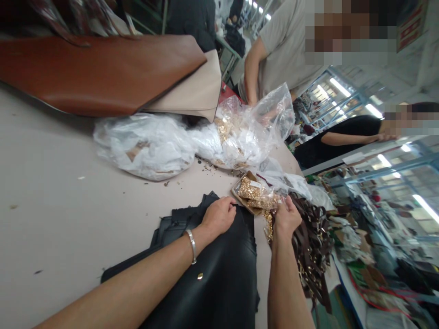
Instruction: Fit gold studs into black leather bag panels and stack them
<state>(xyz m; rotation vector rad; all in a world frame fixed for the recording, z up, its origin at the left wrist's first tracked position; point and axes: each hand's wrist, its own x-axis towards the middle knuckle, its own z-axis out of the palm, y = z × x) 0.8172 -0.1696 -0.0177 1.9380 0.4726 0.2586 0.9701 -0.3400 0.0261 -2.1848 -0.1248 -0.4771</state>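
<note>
My left hand, with a silver bracelet at the wrist, rests over the far edge of a stack of black leather pieces. Its fingers are curled together, and what they hold, if anything, is hidden. A small gold metal piece sits on the top leather piece. To the right, my right hand is closed on the end of a clear plastic bag of small gold hardware. The bag lies partly in an open cardboard box, and more gold pieces spill beside it.
Brown straps with metal fittings are heaped at the right. Plastic bags lie beyond the leather, one bag showing gold parts. Brown leather covers the table's far left. A person in a grey shirt stands across.
</note>
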